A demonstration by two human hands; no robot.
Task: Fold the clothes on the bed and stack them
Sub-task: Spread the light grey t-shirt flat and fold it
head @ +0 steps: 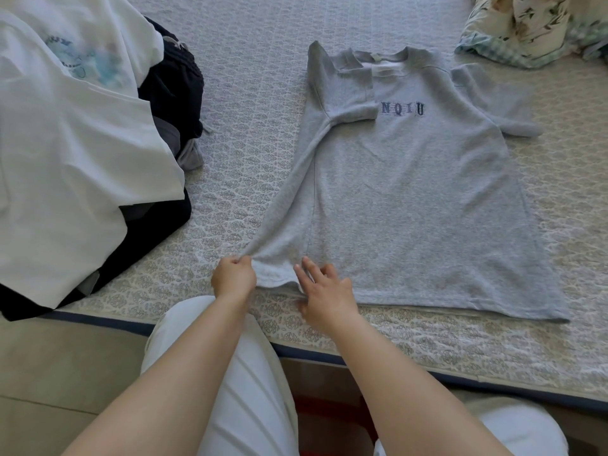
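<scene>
Open lane for you: the bare strip of bed (243,133) between the grey T-shirt (411,209) and the clothes heap. That heap, a white shirt (75,179) over dark garments (177,90), blocks the whole left side. Floral bedding (529,28) sits at the far right corner, just beyond the shirt's spread sleeve. More bare quilt runs along the shirt's right edge and near hem.

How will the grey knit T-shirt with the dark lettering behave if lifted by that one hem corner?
Probably floppy: the grey knit T-shirt already bunches into a soft ridge where the left hand pinches its hem. Likely light, since the raised edge lifts without visible strain. It should drape rather than hold shape; the right hand rests with fingers spread on the hem, seemingly pinning it against the quilted bed cover.
</scene>
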